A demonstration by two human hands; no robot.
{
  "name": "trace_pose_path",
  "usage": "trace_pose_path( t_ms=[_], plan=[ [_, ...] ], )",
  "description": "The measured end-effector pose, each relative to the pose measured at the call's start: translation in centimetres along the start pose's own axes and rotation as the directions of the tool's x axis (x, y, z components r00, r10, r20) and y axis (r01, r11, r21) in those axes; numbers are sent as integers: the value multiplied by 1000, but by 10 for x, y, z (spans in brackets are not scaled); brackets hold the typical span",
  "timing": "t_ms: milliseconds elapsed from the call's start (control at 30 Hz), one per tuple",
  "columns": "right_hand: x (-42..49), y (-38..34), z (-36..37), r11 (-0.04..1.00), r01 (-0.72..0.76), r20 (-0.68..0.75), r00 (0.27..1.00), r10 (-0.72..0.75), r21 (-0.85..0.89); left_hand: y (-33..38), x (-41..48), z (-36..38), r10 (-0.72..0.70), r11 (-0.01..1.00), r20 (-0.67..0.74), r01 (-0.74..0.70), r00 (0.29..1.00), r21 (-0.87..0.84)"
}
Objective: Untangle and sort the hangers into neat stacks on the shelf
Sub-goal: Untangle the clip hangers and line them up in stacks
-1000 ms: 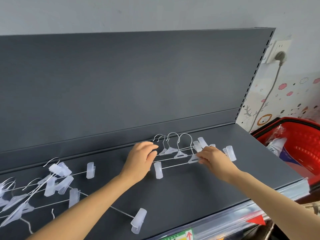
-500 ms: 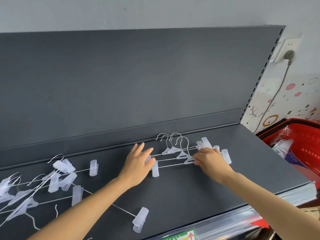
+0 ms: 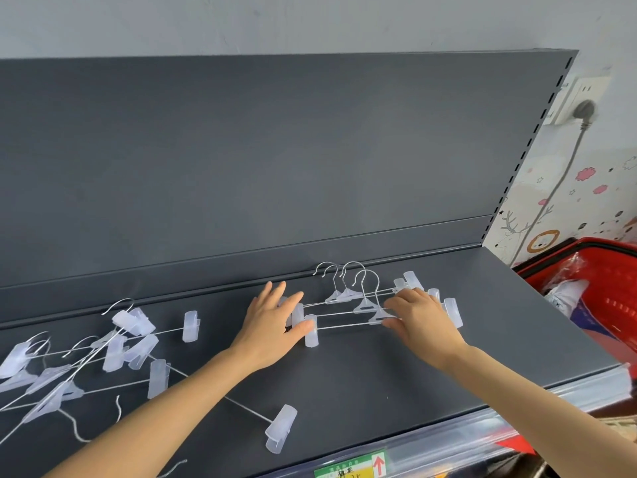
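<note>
Dark grey shelf [image 3: 413, 374] carried the stacked hangers [image 3: 365, 307] near its back panel. Since a second before, the left hand [image 3: 272, 326] had uncurled, straight fingers against the left clips; the right hand [image 3: 424, 322] lay bent-fingered on the stack, grip unclear.

**Person, parts in view: two arms, wrist-to-elbow region.**

1. Left hand [image 3: 272, 326], centre of the frame: bare, seen from the back. Four fingers and the thumb show; knuckle lines faint; nails too small to judge.
2. Left forearm [image 3: 165, 408], running from the wrist to the lower left edge of the frame: bare along all its visible length, slim, smooth-surfaced.
3. Right hand [image 3: 425, 322], right of centre: bare, seen from the back, knuckles and wrist bone lightly marked.
4. Right forearm [image 3: 551, 408], running from the wrist to the lower right edge: bare along all its visible length, slim.
</note>
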State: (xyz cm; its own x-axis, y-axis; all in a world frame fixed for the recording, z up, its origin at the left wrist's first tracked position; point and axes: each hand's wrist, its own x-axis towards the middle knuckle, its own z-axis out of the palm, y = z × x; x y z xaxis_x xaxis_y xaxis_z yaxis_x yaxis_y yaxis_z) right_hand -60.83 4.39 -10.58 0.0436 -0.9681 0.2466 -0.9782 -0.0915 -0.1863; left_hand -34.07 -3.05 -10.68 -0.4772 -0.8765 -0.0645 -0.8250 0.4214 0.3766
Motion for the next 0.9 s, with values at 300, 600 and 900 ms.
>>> trace_pose_path(
  t_ms=[300, 600, 900],
  plan=[
    [6, -72, 2, 923, 337, -20, 940, -339, 186, -31, -45, -21, -54, 999, -71, 55, 996, 5],
    [22, -161, 17, 845, 421, 177, 852, -493, 330, -88, -120, -43, -180, 981, -148, 189, 972, 45],
    [35, -246, 38, 833, 434, 402, 734, -547, 343, -133, -161, -61, -160, 979, -94, 170, 983, 114]
  ],
)
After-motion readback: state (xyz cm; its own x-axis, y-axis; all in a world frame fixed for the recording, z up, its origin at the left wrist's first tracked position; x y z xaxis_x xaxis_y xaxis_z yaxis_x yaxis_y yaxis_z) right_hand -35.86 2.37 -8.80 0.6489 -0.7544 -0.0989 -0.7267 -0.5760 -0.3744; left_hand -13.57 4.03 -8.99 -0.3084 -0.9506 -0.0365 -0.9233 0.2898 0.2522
